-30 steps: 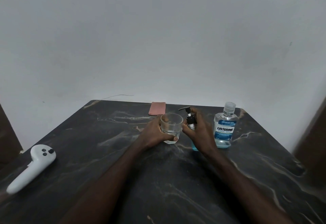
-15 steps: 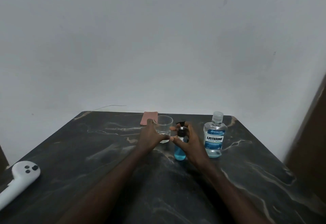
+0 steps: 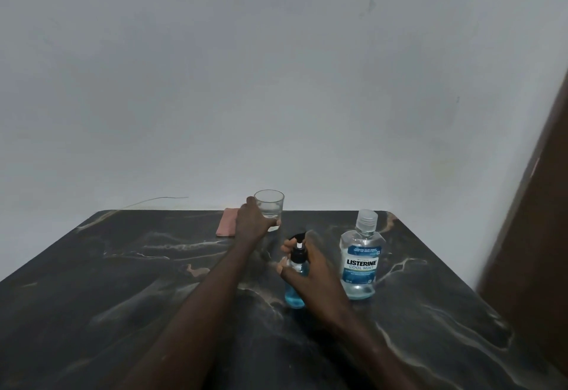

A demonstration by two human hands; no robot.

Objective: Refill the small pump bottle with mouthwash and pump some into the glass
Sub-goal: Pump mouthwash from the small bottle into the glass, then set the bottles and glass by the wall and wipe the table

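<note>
By the table's (image 3: 123, 266) far edge the left hand (image 3: 250, 226) holds the glass (image 3: 272, 210); the right hand (image 3: 313, 273) grips the small pump bottle (image 3: 295, 294), blue inside, near the mouthwash bottle (image 3: 361, 263).

The dark marbled tabletop (image 3: 123, 297) carries a small pump bottle (image 3: 295, 294), a mouthwash bottle (image 3: 362, 262) just beside it, and a pink cloth (image 3: 226, 226) at the far edge.
</note>
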